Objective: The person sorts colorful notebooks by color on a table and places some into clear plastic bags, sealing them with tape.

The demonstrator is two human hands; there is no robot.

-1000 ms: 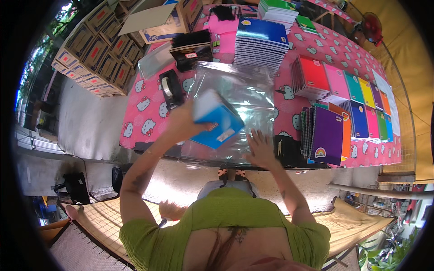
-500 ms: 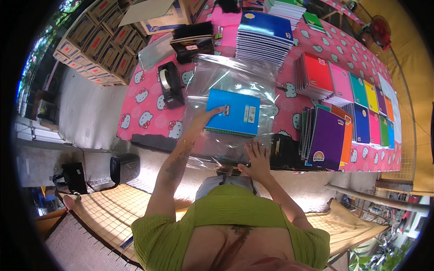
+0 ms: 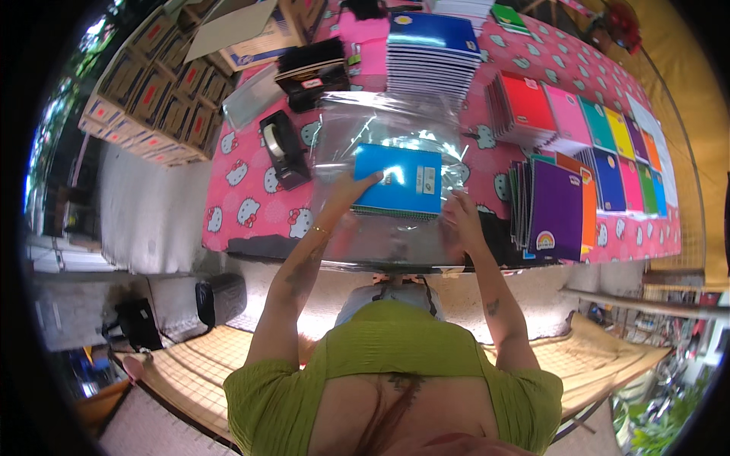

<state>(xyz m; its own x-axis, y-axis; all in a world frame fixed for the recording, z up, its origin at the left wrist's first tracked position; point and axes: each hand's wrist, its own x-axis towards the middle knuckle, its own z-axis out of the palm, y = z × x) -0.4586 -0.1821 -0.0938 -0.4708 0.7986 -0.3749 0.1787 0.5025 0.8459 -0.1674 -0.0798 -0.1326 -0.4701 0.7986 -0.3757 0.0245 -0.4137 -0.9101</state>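
A spiral notebook with a bright blue cover [image 3: 411, 181] lies on top of a small stack at the middle of the table's near side. Under it spreads a clear plastic sheet [image 3: 342, 125], wrinkled and shiny. My left hand [image 3: 350, 191] grips the left edge of the blue notebook, thumb on the cover, the other fingers mostly hidden. At the plastic's right edge, beside the notebook, my right hand [image 3: 464, 219] is closed with its fingers drawn together on the plastic; it is slightly blurred.
A black tape dispenser [image 3: 283, 156] stands left of the plastic, near a black box-like holder [image 3: 312, 76]. Behind rises a tall stack of dark blue notebooks [image 3: 433, 57]. Colourful notebook stacks [image 3: 555, 205] fill the right side. Cardboard boxes [image 3: 152, 83] are piled at the far left.
My right hand has gone from lying spread at the near edge up and right to the plastic's side edge, its fingers closing. My left hand keeps hold of the blue notebook.
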